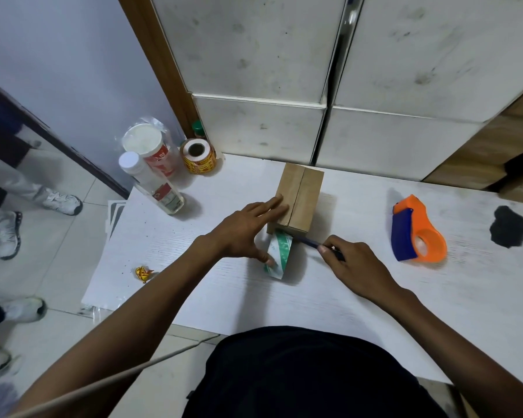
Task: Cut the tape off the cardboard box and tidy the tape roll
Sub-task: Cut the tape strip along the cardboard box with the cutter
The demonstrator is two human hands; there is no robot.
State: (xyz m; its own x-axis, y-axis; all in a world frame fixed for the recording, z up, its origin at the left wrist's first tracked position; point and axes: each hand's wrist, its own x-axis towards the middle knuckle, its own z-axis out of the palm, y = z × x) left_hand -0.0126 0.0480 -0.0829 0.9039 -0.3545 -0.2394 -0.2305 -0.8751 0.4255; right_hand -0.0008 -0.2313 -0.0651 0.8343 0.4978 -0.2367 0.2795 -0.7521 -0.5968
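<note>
While one cutter (311, 243) fills the right hand (355, 268) grip, left hand (246, 232) spreads wide on one box (299, 200).

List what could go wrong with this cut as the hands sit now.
1. The left hand lies on the box with its thumb pinning the tape, near the blade in the right hand. A slip could nick the thumb.
2. The blade meets the tape at the box's near edge, so it may gouge the cardboard.
3. The tape looks taut; once cut, the loose end may curl and stick to itself.
</note>
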